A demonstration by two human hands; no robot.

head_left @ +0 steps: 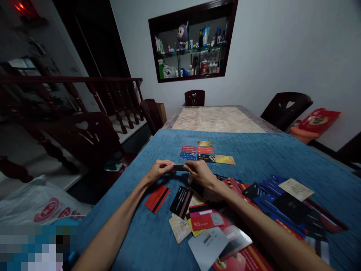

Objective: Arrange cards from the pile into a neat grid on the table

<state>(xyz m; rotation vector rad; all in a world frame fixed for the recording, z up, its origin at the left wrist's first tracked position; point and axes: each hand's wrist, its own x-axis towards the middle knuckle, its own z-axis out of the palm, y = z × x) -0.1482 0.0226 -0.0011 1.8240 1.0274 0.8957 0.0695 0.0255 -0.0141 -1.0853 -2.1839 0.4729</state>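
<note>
Between my two hands is a dark card (179, 167), seen almost edge-on above the blue cloth. My left hand (160, 170) pinches its left end, and my right hand (201, 174) grips its right end. Just beyond lie several cards in short rows: a gold card (204, 143), a blue card (188, 156), a black patterned card (206, 158) and a yellow card (225, 159). Nearer me rest a red card with a black stripe (157, 198) and a black card (181, 201). My right forearm hides part of the loose pile of cards beneath it.
The blue cloth (126, 214) covers the near part of the table. More overlapping cards spread to the right, with a cream card (296, 189) on top. Dark wooden chairs (286, 109) stand around the table. A white plastic bag (42, 203) is at the lower left.
</note>
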